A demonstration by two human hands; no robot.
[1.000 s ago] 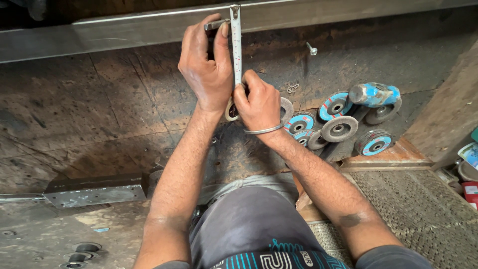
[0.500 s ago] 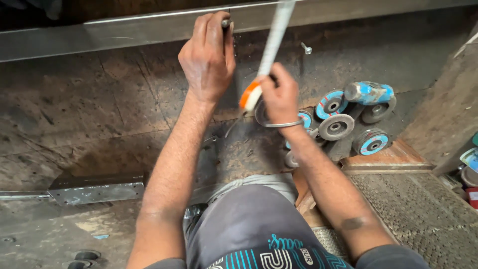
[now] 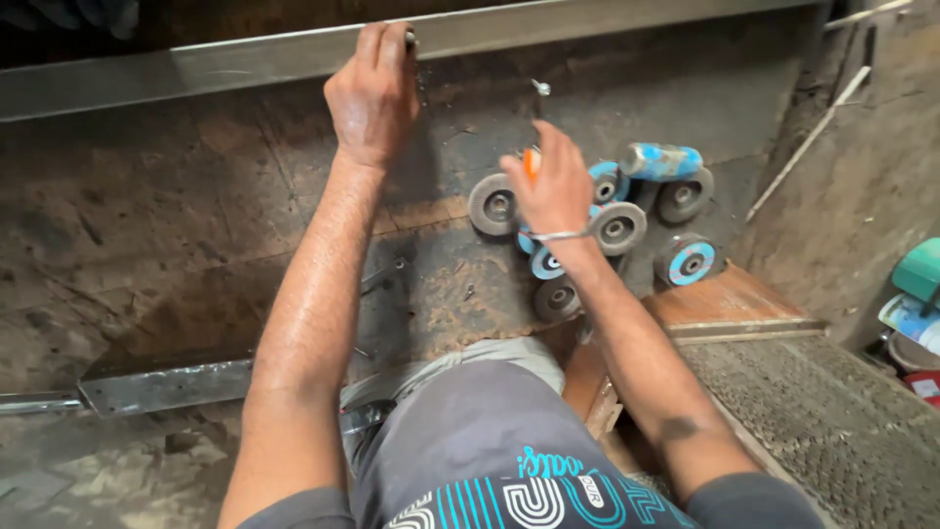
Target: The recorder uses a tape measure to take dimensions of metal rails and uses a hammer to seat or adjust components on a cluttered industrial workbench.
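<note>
My left hand (image 3: 372,93) is stretched forward to a long grey metal bar (image 3: 245,61) at the far side, its fingers pinched on a small dark object (image 3: 409,37) pressed against the bar's edge. My right hand (image 3: 553,184) hovers lower and to the right, over a pile of grinding discs (image 3: 617,227), closed around an orange tape measure (image 3: 530,162) of which only a sliver shows. No tape blade is drawn out. A thin bracelet circles the right wrist.
A small bolt (image 3: 540,88) stands on the dark, stained work surface (image 3: 147,225). A short steel section (image 3: 166,382) lies at the lower left. A wooden board (image 3: 729,306) and patterned metal plate (image 3: 832,411) are to the right, with a teal container (image 3: 920,266) at the edge.
The tape blade stretched up to the bar has gone back in. My right hand dropped away to the right, over the discs. My left hand stayed at the bar.
</note>
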